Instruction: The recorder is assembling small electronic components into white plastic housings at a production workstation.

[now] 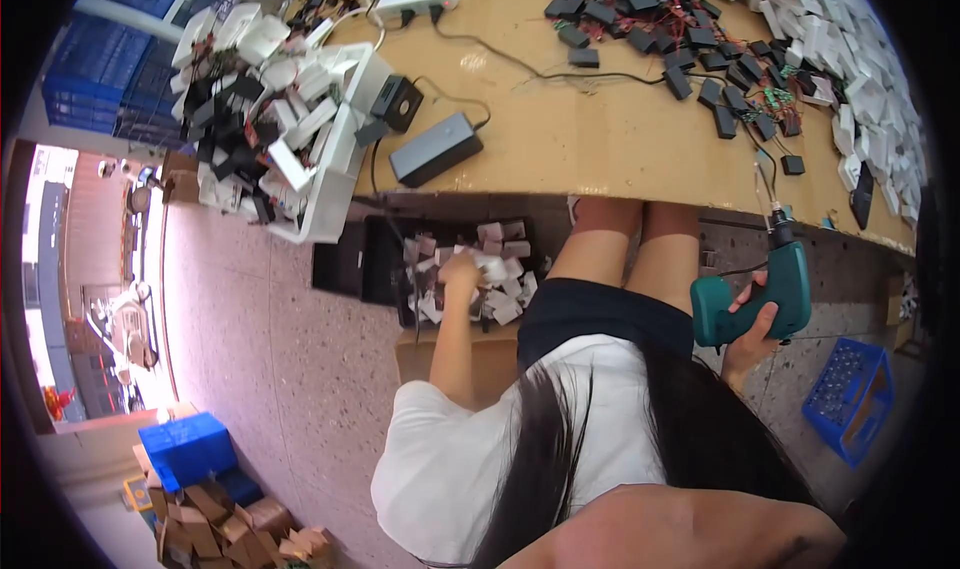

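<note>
In my right hand is a green pistol-shaped power drill, its black chuck and long thin bit pointing up toward the table's front edge. My fingers are wrapped round its handle. Over on the left, my left hand reaches down into a black crate heaped with small white plastic cases. Its fingers are curled and partly hidden, with a bright white plastic case against them.
A cardboard-topped table carries black boxes with red wires, white cases, a dark grey power adapter and cables. A full white bin overhangs its left end. A blue basket stands on the floor at right, cartons at lower left.
</note>
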The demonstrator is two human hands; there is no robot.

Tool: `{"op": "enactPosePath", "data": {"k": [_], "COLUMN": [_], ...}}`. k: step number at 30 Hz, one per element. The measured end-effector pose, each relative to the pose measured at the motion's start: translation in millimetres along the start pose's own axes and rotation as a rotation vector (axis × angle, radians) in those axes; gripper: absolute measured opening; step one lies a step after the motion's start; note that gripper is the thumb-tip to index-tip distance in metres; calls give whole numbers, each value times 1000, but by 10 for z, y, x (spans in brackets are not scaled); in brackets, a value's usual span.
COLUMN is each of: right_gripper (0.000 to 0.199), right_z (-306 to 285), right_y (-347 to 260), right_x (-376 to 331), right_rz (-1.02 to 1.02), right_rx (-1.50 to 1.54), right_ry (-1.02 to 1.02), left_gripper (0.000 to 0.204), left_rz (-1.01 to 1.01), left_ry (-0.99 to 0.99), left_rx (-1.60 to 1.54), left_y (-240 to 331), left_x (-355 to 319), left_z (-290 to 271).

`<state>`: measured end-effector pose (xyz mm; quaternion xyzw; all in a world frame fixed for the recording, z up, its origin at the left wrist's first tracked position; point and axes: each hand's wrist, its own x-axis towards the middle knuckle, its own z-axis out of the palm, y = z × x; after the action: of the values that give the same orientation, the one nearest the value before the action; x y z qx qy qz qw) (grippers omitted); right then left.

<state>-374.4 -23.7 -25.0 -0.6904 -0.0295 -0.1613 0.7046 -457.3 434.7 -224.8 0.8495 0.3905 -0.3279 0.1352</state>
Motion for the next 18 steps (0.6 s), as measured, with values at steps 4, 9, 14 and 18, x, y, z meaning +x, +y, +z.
{"op": "enactPosePath", "data": {"k": [4, 9, 14, 18], "right_gripper": [46, 44, 45, 43], "right_z": [-196, -567, -869, -1230], "right_y": [-75, -73, 50, 125], "right_x": [488, 1363, 2279, 3012], "right_rz": [83, 116, 170, 148], "right_rx": [0, -21, -27, -54], "right_ry": [43, 82, 74, 144], "left_gripper": [90, 53, 30, 28], "left_rz": [202, 1097, 1490, 1246], "left_ry": [-62, -729, -442, 48], "left_rx": [288, -392, -131, -638], "left_y": [229, 2441, 4675, 6902], "left_x": [-170, -1361, -1576, -666], "left_z": [-359, -2012, -3479, -3987]}}
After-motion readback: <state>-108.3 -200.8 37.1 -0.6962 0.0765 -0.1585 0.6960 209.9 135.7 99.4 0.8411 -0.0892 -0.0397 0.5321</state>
